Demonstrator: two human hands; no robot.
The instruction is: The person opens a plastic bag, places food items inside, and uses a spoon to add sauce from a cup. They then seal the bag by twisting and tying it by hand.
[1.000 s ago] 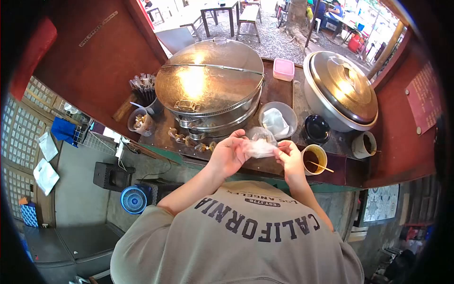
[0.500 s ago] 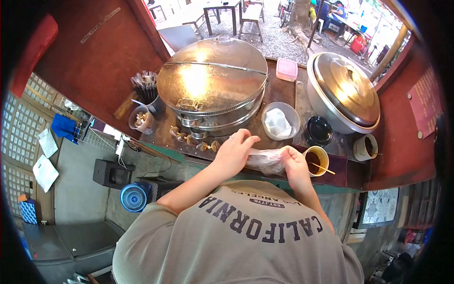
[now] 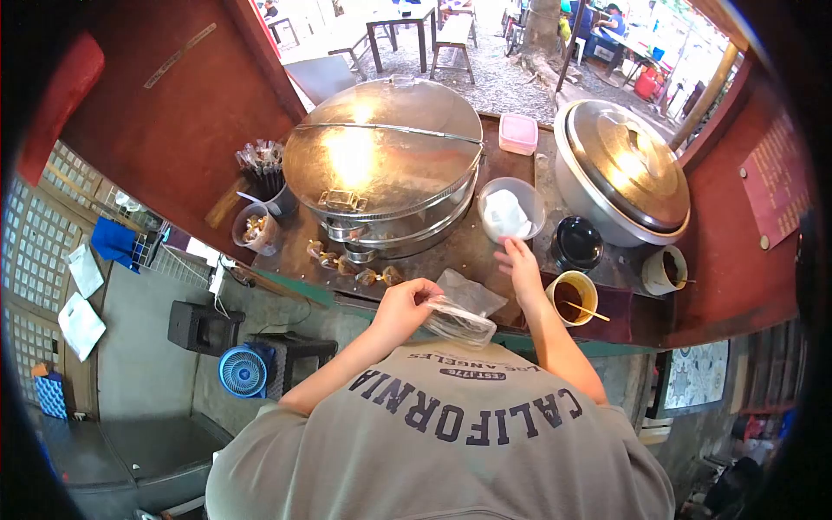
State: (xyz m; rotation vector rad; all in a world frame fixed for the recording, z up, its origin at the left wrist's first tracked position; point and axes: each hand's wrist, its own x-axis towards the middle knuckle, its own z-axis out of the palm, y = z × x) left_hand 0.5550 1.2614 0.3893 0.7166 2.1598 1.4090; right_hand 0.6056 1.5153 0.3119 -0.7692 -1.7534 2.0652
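My left hand (image 3: 406, 305) pinches a bundle of clear plastic bags (image 3: 461, 324) close to my chest. Another part of the clear plastic (image 3: 472, 293) spreads over the counter edge just beyond it. Fingers stretched out and apart, my right hand (image 3: 520, 267) is at the near rim of a round translucent tub (image 3: 487, 198). A white bundle, apparently plastic or paper (image 3: 506, 215), lies in that tub. Right of this hand stands a cup of brown sauce (image 3: 569, 296) with a stick in it.
A large round steel steamer (image 3: 381, 156) stands at the back left, a lidded pot (image 3: 624, 173) at the right. Small tied bags (image 3: 347, 264) lie before the steamer. A black bowl (image 3: 577, 243), another sauce cup (image 3: 666, 270) and a pink box (image 3: 518, 134) are also there.
My right hand has let go of the plastic and moved up to the tub. My left hand has come down and toward me with the bags, and the plastic has spread out.
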